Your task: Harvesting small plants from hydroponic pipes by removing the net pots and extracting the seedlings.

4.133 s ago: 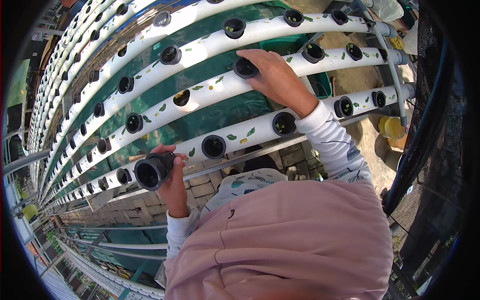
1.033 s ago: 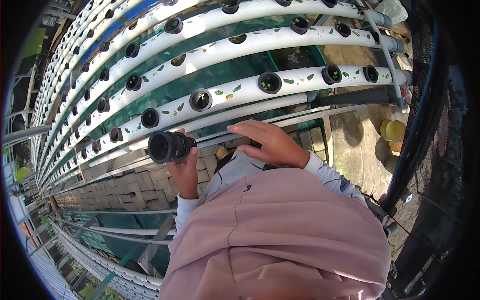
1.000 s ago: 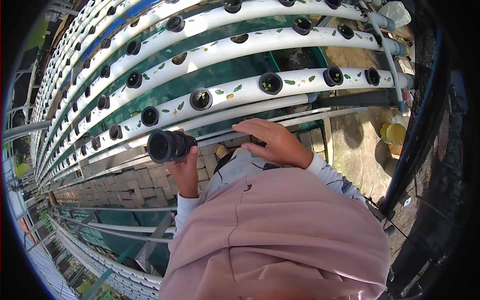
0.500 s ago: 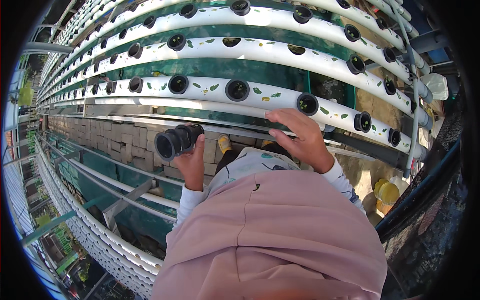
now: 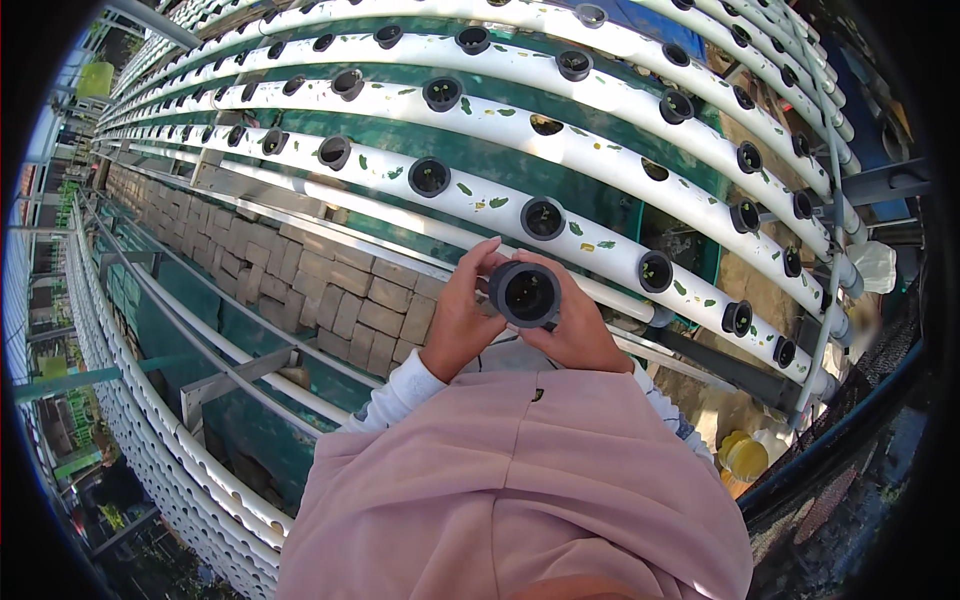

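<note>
A stack of black net pots (image 5: 527,297) is held in front of my body, its open mouth facing up. My left hand (image 5: 466,312) curls round its left side, the thumb below and the fingers above. My right hand (image 5: 578,330) wraps its right side. The lower pots of the stack are mostly hidden by the top rim and my fingers. Just beyond my hands runs the nearest white pipe (image 5: 487,207), with black net pots holding tiny seedlings, such as one net pot (image 5: 543,218) close to my fingers.
Farther white pipes carry more pots. Two bare holes show in the second pipe, one hole (image 5: 546,124) left of the other hole (image 5: 655,170). Brick paving (image 5: 330,290) and a metal rail (image 5: 230,365) lie to my left. Yellow containers (image 5: 742,456) stand at the lower right.
My left hand has brought the stack of net pots rightward to the middle. My right hand, previously empty and raised near the pipe, now grips the stack too. The view has shifted.
</note>
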`<action>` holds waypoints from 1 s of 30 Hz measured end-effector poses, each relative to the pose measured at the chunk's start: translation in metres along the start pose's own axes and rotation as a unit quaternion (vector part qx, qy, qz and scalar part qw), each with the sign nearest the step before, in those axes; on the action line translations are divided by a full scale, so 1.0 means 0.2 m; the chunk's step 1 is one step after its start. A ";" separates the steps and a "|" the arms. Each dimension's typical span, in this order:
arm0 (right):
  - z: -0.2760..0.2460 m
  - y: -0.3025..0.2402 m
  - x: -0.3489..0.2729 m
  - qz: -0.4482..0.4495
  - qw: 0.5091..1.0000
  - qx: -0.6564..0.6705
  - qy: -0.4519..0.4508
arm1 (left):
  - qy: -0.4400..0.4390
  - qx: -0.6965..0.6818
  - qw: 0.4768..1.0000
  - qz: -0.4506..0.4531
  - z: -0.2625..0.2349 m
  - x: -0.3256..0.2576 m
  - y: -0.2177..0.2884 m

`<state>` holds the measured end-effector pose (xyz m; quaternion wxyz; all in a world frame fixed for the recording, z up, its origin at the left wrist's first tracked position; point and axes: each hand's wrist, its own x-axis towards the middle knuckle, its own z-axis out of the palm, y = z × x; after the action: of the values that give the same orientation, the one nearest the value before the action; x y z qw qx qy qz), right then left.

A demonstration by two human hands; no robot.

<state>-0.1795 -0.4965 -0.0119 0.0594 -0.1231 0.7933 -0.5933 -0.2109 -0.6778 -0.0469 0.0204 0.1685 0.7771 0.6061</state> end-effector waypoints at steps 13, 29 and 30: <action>0.24 0.00 0.14 0.004 0.998 -0.009 0.061 | -0.099 -0.010 0.994 0.044 -0.27 0.09 -0.09; 0.12 -0.18 0.26 0.057 0.879 -0.131 0.455 | -0.186 -0.042 0.982 0.015 -0.76 0.22 -0.40; 0.05 -0.16 0.26 0.052 0.875 -0.082 0.475 | -0.183 -0.041 0.982 0.010 -0.78 0.22 -0.42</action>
<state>-0.2233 -0.5269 0.0179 -0.3041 0.2103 0.7770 -0.5094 -0.3094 -0.8289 -0.0773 0.1631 0.2832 0.7329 0.5967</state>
